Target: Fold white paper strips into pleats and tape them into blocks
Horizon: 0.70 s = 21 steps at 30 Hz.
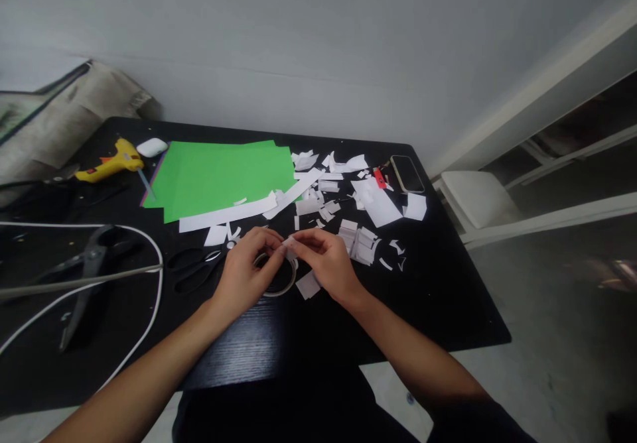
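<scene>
Between the fingertips of both hands is a small piece of white paper (290, 249), partly covered by the thumbs. My left hand (251, 264) pinches it from the left, and my right hand (326, 260) from the right. Just below the fingers a roll of tape (281, 292) lies on the black table, partly hidden by my left hand. A white paper rectangle (308, 286) lies under the right wrist side. Black-handled scissors (196, 267) rest left of my left hand. A cluster of folded white paper pieces (359, 241) sits right of my right hand.
Green sheets (223, 174) with white paper strips (226, 215) lie at the back. Scattered scraps, a white sheet (381, 204), a red object (379, 178) and a phone (407, 174) are at back right. A yellow glue gun (114, 161), large shears (87, 277) and a white cable (160, 284) occupy the left.
</scene>
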### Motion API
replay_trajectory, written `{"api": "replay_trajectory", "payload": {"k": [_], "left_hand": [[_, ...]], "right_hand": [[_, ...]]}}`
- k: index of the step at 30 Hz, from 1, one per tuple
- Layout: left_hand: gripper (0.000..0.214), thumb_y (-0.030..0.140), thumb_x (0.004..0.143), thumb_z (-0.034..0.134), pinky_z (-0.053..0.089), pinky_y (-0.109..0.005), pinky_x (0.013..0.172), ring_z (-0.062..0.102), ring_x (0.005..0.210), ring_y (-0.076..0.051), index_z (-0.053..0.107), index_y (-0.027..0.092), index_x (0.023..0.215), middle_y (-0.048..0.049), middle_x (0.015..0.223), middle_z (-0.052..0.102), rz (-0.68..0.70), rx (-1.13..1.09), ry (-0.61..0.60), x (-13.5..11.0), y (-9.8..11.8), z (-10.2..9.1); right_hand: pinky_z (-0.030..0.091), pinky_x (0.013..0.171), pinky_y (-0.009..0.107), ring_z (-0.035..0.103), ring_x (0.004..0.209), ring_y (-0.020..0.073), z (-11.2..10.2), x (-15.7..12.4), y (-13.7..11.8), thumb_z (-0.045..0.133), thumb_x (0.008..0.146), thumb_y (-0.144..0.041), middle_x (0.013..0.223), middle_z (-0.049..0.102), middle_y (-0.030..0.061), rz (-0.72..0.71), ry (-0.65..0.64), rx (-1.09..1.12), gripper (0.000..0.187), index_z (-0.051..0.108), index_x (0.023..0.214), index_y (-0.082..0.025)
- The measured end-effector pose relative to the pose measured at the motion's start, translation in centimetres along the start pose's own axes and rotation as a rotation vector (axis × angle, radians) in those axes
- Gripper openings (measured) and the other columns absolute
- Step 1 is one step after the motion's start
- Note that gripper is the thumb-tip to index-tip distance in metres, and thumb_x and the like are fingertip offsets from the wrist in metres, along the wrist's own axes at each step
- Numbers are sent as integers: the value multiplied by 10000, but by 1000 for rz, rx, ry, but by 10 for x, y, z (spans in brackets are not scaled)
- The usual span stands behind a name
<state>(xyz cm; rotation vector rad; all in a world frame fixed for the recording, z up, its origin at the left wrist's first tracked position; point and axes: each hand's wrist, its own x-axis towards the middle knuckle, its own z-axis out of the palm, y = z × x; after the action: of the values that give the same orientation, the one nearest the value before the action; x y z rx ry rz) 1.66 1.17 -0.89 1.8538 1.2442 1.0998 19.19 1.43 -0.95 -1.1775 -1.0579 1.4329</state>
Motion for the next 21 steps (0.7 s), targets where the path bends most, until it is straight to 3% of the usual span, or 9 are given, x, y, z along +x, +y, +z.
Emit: {"api": "replay_trajectory", "payload": {"k": [8,21], "left_hand": [[146,279,956,632,504,-322,742,643,825,-188,631,208,829,-45,906,686,8,13,16,1,2,0],[277,460,914,656,492,-300,668,647,734,-182,674,192,846,-31,807,699,-233,-40,-38,0,1,-2]], "right_hand": [[614,846,353,752,842,194,1,-1,-1,853,773,-355,891,799,39,-25,21,-17,187,789,872,-210],[613,835,326,751,867,184,4,-3,2,865,749,-332,943,797,37,-85,77,49,241,779,940,-213]]}}
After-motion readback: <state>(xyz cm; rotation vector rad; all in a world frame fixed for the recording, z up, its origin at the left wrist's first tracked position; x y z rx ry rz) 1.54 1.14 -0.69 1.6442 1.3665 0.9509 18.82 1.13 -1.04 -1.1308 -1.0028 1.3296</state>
